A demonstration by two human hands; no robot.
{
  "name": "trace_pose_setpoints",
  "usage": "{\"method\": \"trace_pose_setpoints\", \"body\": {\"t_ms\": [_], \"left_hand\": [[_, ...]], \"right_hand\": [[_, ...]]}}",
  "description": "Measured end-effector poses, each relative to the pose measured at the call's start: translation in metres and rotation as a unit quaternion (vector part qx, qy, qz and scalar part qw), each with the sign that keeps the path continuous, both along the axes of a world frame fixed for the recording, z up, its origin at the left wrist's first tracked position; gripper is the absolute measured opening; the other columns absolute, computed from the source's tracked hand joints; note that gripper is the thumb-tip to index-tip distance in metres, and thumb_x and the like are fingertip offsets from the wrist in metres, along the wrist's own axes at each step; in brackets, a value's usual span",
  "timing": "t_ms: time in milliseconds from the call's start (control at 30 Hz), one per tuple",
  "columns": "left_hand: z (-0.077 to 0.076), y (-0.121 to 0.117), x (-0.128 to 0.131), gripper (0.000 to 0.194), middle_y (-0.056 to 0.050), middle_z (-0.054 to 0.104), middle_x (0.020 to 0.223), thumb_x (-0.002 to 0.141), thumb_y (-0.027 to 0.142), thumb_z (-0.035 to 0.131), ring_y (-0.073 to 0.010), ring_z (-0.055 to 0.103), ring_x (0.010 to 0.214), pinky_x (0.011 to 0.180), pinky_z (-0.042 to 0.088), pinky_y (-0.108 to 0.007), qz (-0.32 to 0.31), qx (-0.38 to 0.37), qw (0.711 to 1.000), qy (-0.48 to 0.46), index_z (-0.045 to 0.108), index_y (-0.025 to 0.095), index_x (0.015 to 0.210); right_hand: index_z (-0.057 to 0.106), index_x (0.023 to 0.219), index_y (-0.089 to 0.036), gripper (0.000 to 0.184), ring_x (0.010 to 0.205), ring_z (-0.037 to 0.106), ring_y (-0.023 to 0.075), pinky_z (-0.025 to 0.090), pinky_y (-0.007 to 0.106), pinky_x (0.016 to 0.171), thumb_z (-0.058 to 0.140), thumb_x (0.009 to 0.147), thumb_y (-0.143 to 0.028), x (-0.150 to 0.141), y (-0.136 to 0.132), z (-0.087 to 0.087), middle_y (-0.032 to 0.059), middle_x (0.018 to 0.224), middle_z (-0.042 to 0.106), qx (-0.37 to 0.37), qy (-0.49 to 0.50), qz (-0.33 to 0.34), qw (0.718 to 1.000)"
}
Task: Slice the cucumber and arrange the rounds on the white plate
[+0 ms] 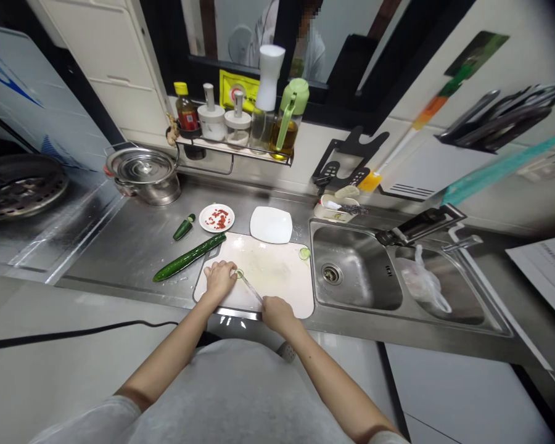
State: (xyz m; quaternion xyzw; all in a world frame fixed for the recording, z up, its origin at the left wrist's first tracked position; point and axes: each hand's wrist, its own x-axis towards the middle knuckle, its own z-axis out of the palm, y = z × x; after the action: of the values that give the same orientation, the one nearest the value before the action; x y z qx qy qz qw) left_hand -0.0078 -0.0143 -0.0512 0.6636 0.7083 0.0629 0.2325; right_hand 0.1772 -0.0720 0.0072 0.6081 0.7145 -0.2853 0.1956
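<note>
On the white cutting board (277, 262), my left hand (219, 280) has its fingers curled and fingertips pressed at a small round cucumber slice (239, 273). My right hand (277, 313) is closed around the handle of a knife (251, 287), whose blade points up and left to that slice. Another pale green cucumber piece (304, 253) lies at the board's right edge. A long whole cucumber (189, 258) rests at the left, one end over the board's corner. Behind it sits a shorter cut cucumber piece (184, 227).
Behind the board stand a small plate of chopped red bits (217, 218) and a white square plate (271, 224). A steel sink (356, 265) adjoins on the right, with a plastic bag (420, 280) in its second basin. A lidded pot (148, 176) is back left. Bottles line a wall rack (240, 148).
</note>
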Motion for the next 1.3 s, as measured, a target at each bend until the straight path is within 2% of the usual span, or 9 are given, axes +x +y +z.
{"method": "trace_pose_setpoints", "body": {"t_ms": [367, 700, 967, 1133, 1300], "left_hand": [[-0.003, 0.001, 0.001, 0.026, -0.01, 0.065, 0.111, 0.084, 0.027, 0.051, -0.0307, 0.047, 0.11, 0.091, 0.027, -0.046, -0.009, 0.005, 1.0, 0.011, 0.067, 0.026, 0.104], [0.001, -0.001, 0.003, 0.027, -0.011, 0.064, 0.112, 0.085, 0.027, 0.048, -0.0312, 0.047, 0.111, 0.091, 0.026, -0.046, -0.017, 0.016, 0.999, 0.026, 0.067, 0.024, 0.105], [0.002, -0.001, 0.006, 0.027, -0.012, 0.064, 0.112, 0.086, 0.032, 0.048, -0.0316, 0.047, 0.11, 0.091, 0.026, -0.046, -0.017, 0.022, 0.999, 0.031, 0.067, 0.022, 0.104], [0.001, 0.002, 0.008, 0.023, -0.011, 0.065, 0.109, 0.085, 0.028, 0.05, -0.031, 0.047, 0.109, 0.089, 0.027, -0.045, -0.014, 0.009, 1.0, 0.021, 0.066, 0.022, 0.1], [0.006, 0.004, 0.013, 0.017, -0.009, 0.067, 0.104, 0.083, 0.019, 0.051, -0.0279, 0.05, 0.105, 0.088, 0.026, -0.042, -0.007, 0.009, 1.0, -0.008, 0.064, 0.021, 0.094]], "right_hand": [[0.065, 0.109, -0.013, 0.031, 0.102, 0.065, 0.0271, 0.047, 0.033, 0.077, 0.045, 0.087, -0.015, 0.009, -0.01, 0.0, 0.0182, 0.106, 0.069, -0.003, -0.005, -0.01, 1.0], [0.066, 0.107, -0.013, 0.03, 0.101, 0.065, 0.0272, 0.046, 0.032, 0.077, 0.042, 0.09, -0.017, 0.016, -0.018, -0.004, 0.0179, 0.106, 0.069, 0.008, 0.002, -0.011, 1.0], [0.067, 0.106, -0.014, 0.031, 0.099, 0.065, 0.0264, 0.045, 0.031, 0.074, 0.04, 0.09, -0.018, 0.02, -0.018, -0.007, 0.0166, 0.106, 0.069, 0.007, 0.015, -0.029, 0.999], [0.068, 0.1, -0.016, 0.03, 0.096, 0.065, 0.0244, 0.041, 0.028, 0.072, 0.04, 0.091, -0.023, 0.032, -0.018, -0.007, 0.014, 0.102, 0.07, 0.035, 0.037, -0.025, 0.998], [0.067, 0.097, -0.018, 0.029, 0.092, 0.064, 0.0215, 0.035, 0.025, 0.067, 0.04, 0.093, -0.029, 0.05, -0.02, -0.009, 0.0115, 0.098, 0.071, 0.062, 0.054, -0.052, 0.995]]}}
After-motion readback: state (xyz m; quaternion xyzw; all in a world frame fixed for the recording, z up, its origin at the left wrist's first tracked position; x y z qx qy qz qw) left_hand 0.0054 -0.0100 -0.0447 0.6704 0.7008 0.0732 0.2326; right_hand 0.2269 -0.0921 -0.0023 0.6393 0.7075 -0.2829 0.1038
